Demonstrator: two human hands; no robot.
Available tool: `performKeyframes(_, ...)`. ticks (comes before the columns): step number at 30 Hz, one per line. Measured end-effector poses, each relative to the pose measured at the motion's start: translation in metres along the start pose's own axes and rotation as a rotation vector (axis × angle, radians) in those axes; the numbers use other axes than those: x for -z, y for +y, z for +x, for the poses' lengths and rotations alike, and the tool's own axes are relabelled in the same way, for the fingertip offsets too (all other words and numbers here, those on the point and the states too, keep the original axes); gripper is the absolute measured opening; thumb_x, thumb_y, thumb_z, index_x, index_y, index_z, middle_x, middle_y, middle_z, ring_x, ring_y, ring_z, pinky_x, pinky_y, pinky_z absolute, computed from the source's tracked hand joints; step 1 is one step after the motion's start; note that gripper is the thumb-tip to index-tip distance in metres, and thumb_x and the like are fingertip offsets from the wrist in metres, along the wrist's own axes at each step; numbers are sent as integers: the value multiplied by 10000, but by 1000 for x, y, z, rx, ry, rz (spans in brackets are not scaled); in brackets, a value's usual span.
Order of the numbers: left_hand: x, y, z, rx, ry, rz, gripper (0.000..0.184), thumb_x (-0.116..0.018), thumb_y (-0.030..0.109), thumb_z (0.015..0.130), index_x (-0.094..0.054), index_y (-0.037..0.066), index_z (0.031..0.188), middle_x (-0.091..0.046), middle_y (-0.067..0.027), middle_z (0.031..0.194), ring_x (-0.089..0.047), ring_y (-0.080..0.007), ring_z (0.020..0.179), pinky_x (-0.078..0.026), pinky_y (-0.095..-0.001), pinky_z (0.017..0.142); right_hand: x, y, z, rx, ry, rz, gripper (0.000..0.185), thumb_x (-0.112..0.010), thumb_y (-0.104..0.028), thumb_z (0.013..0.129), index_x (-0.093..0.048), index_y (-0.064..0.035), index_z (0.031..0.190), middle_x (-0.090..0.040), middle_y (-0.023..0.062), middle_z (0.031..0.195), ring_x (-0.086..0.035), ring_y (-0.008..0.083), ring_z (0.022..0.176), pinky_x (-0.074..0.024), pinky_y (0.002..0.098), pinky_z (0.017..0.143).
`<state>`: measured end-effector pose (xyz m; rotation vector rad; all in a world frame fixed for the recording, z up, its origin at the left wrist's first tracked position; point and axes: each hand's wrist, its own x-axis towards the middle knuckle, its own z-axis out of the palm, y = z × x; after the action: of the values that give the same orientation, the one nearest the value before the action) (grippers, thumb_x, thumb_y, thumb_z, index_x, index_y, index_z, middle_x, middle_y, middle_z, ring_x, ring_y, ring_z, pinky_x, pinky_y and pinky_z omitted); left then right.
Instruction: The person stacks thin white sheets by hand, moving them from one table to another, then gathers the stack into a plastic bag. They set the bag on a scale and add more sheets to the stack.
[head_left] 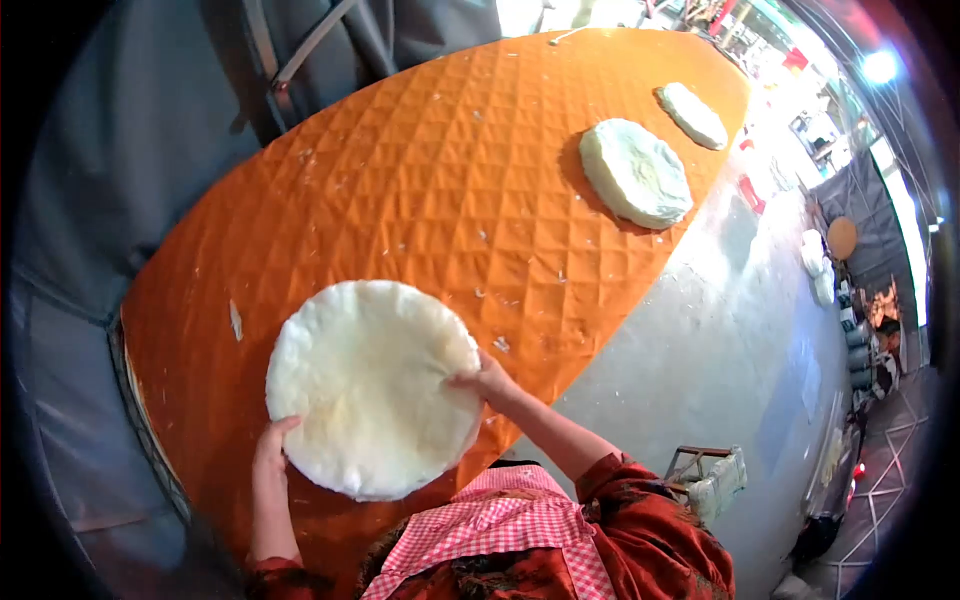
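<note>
A large round white fluffy pad (370,385) is held between my two hands over the near part of the orange quilted table cover (400,190). My left hand (272,445) grips its lower left edge, with the thumb on top. On the right edge, my right hand (482,378) holds it with the thumb on the upper face and the other fingers mostly hidden beneath. The pad's middle looks slightly sunken and a little yellowish.
A thick round white pad (636,173) and a smaller one (693,115) lie toward the table's far right. Beside me on the grey floor (640,370) stands a small stool (710,480). Grey sheeting (130,130) hangs along the left.
</note>
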<state>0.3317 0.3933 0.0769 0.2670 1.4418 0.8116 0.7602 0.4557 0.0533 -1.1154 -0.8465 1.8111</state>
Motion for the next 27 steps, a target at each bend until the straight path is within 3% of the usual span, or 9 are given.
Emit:
performKeyframes(4,-52,14,-23,-130,-22,102,607,-686,162,715,-523,-52,1259,-612,-156,1185,-581,-297,1090,-468,-396,945,28,-36,-7,4,20,-139,647,-774,-72,706,-502,-22,1291,-624,62,1131,-591,171,1039,-480,344,930)
performKeyframes(8,-145,22,-15,-232,-126,99,620,-661,144,706,-501,-85,1260,-616,-166,1157,-597,-298,1053,-483,-375,915,98,-109,-30,12,71,-77,609,-763,-47,707,-530,-24,1270,-639,53,1109,-613,168,1002,-498,347,897)
performKeyframes(15,-449,68,-9,-392,-282,188,541,-660,152,746,-538,-79,1220,-636,-159,1112,-629,-260,980,-507,-355,870,313,-273,-55,286,142,-126,598,-752,-38,685,-553,-16,1249,-642,66,1113,-612,173,1005,-503,342,889)
performKeyframes(17,-510,84,31,-443,-344,312,482,-634,175,798,-558,-65,1210,-646,-127,1107,-629,-222,977,-501,-352,888,375,-341,-53,343,136,-168,582,-754,-41,682,-570,-18,1233,-641,72,1123,-609,177,1014,-506,347,889)
performKeyframes(19,-583,106,49,-502,-521,206,463,-614,187,825,-559,-60,1213,-646,-127,1121,-632,-228,986,-504,-348,897,428,-405,-45,374,151,-237,564,-756,-53,691,-578,-13,1224,-643,76,1121,-613,180,1006,-511,353,886)
performKeyframes(22,-686,144,54,-457,-555,74,490,-611,212,843,-528,-51,1248,-632,-144,1156,-630,-243,1015,-507,-343,905,482,-502,-31,406,142,-310,550,-762,-87,708,-576,-3,1219,-651,80,1098,-632,190,969,-520,361,881)
performKeyframes(24,-739,170,68,-479,-618,54,499,-613,223,850,-515,-42,1261,-631,-150,1159,-629,-251,1024,-508,-349,910,518,-546,-9,475,81,-270,541,-757,-97,721,-571,-10,1221,-656,88,1084,-648,202,947,-530,359,866)
performKeyframes(27,-798,195,122,-403,-688,-52,495,-622,223,851,-517,-37,1260,-634,-150,1156,-629,-256,1029,-506,-366,917,565,-587,25,413,122,-259,541,-738,-74,733,-547,-13,1236,-653,108,1095,-653,213,956,-542,360,851)
